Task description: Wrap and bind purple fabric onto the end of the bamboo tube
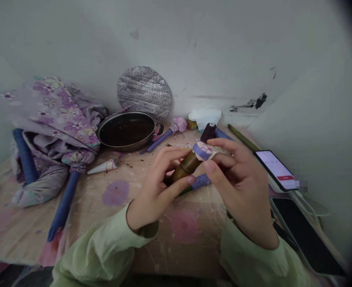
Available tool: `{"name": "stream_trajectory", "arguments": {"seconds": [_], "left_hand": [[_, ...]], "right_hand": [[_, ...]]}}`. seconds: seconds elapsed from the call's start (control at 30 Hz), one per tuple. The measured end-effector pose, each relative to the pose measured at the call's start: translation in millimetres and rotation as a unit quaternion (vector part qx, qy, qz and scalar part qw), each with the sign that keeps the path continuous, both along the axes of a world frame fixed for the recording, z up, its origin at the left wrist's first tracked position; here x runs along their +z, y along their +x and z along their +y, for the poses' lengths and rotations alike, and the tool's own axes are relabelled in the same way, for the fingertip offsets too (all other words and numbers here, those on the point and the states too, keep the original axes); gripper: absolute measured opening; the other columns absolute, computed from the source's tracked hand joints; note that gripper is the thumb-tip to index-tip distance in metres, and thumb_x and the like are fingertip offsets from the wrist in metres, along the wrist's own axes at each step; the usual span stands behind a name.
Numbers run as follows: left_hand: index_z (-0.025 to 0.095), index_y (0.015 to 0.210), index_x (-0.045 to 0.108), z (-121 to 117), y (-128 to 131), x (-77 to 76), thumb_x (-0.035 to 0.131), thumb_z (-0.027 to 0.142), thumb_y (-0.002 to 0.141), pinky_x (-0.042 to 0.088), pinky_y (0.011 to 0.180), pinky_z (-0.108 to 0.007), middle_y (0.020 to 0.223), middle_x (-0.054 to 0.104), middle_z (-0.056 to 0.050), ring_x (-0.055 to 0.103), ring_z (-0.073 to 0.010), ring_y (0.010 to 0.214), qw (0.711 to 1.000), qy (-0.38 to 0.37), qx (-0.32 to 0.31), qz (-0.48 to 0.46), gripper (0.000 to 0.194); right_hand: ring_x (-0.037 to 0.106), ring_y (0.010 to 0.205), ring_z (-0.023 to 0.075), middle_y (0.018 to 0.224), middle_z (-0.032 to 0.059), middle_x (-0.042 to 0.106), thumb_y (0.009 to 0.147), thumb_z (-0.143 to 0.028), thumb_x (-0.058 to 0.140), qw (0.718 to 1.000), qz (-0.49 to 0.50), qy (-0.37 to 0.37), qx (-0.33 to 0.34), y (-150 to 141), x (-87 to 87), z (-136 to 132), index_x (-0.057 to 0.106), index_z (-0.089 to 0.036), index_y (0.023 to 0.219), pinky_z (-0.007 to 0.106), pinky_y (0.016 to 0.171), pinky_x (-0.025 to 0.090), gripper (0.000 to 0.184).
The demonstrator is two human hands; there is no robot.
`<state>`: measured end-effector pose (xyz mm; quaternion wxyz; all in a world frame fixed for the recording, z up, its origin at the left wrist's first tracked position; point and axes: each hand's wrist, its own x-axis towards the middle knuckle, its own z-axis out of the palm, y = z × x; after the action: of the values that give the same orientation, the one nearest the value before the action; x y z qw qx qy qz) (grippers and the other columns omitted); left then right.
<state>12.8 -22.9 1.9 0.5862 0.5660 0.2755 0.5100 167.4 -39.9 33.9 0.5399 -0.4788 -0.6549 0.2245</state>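
Observation:
My left hand (158,183) is closed around a brown bamboo-like stick (185,167) and holds it tilted up to the right. A small pad of purple flowered cloth (202,150) caps the stick's upper end. My right hand (238,179) pinches that cloth cap with thumb and fingers. Below the hands a purple-wrapped stick (200,181) lies on the table. Both sleeves are light green.
A dark pan (126,129) stands at the back by a silver round mat (144,92). A heap of flowered cloth (59,119) and blue-wrapped sticks (64,203) lie left. A dark thread spool (208,132), a lit phone (279,169) and a dark tablet (306,235) are right.

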Motion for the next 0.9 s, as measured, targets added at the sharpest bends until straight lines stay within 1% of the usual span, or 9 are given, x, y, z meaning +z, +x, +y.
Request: {"name": "stream_trajectory", "arguments": {"seconds": [0.1, 0.17, 0.27, 0.37, 0.43, 0.6, 0.7, 0.8, 0.9], "left_hand": [[0.029, 0.113, 0.058, -1, -2, 1.9, 0.064, 0.016, 0.077, 0.044, 0.050, -0.016, 0.116, 0.048, -0.005, 0.053, -0.0121, 0.081, 0.998, 0.041, 0.027, 0.041, 0.039], [0.028, 0.112, 0.057, 0, -2, 3.4, 0.062, 0.017, 0.078, 0.046, 0.048, -0.016, 0.111, 0.049, -0.004, 0.053, -0.0105, 0.075, 0.998, 0.039, 0.019, 0.047, 0.037], [0.026, 0.113, 0.057, 3, -4, 5.9, 0.063, 0.017, 0.078, 0.052, 0.053, -0.021, 0.107, 0.050, -0.004, 0.056, -0.0112, 0.076, 0.997, 0.049, 0.019, 0.050, 0.036], [0.024, 0.112, 0.059, 5, -6, 8.1, 0.063, 0.017, 0.077, 0.055, 0.062, -0.025, 0.106, 0.051, -0.004, 0.057, -0.0120, 0.076, 0.995, 0.065, 0.036, 0.067, 0.035], [0.024, 0.113, 0.060, 5, -8, 8.7, 0.063, 0.017, 0.078, 0.054, 0.064, -0.025, 0.106, 0.052, -0.005, 0.058, -0.0121, 0.076, 0.993, 0.077, 0.046, 0.083, 0.035], [0.027, 0.117, 0.059, 7, -11, 7.4, 0.061, 0.016, 0.080, 0.052, 0.066, -0.024, 0.105, 0.055, -0.004, 0.057, -0.0111, 0.076, 0.986, 0.103, 0.056, 0.115, 0.039], [0.027, 0.118, 0.060, 8, -12, 5.6, 0.061, 0.017, 0.080, 0.051, 0.065, -0.023, 0.103, 0.056, -0.004, 0.057, -0.0109, 0.076, 0.982, 0.118, 0.068, 0.134, 0.038], [0.026, 0.118, 0.058, 8, -12, 5.1, 0.059, 0.019, 0.082, 0.051, 0.064, -0.022, 0.100, 0.058, -0.003, 0.057, -0.0091, 0.071, 0.988, 0.096, 0.046, 0.108, 0.037], [0.024, 0.115, 0.057, 7, -12, 7.7, 0.060, 0.020, 0.082, 0.051, 0.063, -0.021, 0.092, 0.061, -0.002, 0.059, -0.0084, 0.068, 0.997, 0.034, 0.010, 0.066, 0.034]], "right_hand": [[0.054, 0.050, 0.0108, 0.059, -0.0032, 0.060, 0.081, -0.020, 0.058, 0.999, -0.012, -0.001, -0.031, 1, -0.4, -1, 0.058, -0.021, 0.093, 0.022, 0.042, 0.040, 0.012], [0.054, 0.051, 0.0098, 0.061, -0.0026, 0.061, 0.080, -0.018, 0.057, 0.998, -0.036, 0.009, -0.045, 3, -2.1, -2, 0.059, -0.020, 0.087, 0.021, 0.043, 0.039, 0.007], [0.054, 0.052, 0.0084, 0.062, -0.0029, 0.062, 0.079, -0.013, 0.057, 0.996, -0.063, 0.039, -0.057, 4, -3.2, -3, 0.060, -0.019, 0.077, 0.019, 0.044, 0.039, 0.007], [0.053, 0.051, 0.0072, 0.061, -0.0036, 0.062, 0.079, -0.012, 0.057, 0.996, -0.052, 0.048, -0.056, 4, -1.4, -4, 0.061, -0.019, 0.077, 0.018, 0.043, 0.040, 0.008], [0.053, 0.049, 0.0066, 0.062, -0.0036, 0.062, 0.079, -0.012, 0.057, 0.997, -0.043, 0.042, -0.050, 3, 0.3, -4, 0.061, -0.018, 0.076, 0.017, 0.043, 0.040, 0.007], [0.052, 0.049, 0.0057, 0.061, -0.0041, 0.062, 0.079, -0.011, 0.057, 0.998, -0.034, 0.025, -0.042, 3, 1.6, -2, 0.060, -0.017, 0.077, 0.016, 0.043, 0.040, 0.008], [0.050, 0.048, 0.0046, 0.060, -0.0049, 0.061, 0.080, -0.012, 0.057, 0.998, -0.038, 0.020, -0.040, 4, 0.9, -1, 0.061, -0.018, 0.076, 0.014, 0.041, 0.038, 0.008], [0.048, 0.047, 0.0040, 0.057, -0.0056, 0.059, 0.081, -0.014, 0.056, 0.998, -0.044, 0.011, -0.039, 4, 0.6, 0, 0.060, -0.018, 0.075, 0.014, 0.041, 0.036, 0.008], [0.049, 0.047, 0.0038, 0.058, -0.0057, 0.059, 0.081, -0.015, 0.056, 0.999, -0.040, 0.006, -0.033, 4, 0.4, 1, 0.060, -0.018, 0.075, 0.013, 0.041, 0.037, 0.007]]}}
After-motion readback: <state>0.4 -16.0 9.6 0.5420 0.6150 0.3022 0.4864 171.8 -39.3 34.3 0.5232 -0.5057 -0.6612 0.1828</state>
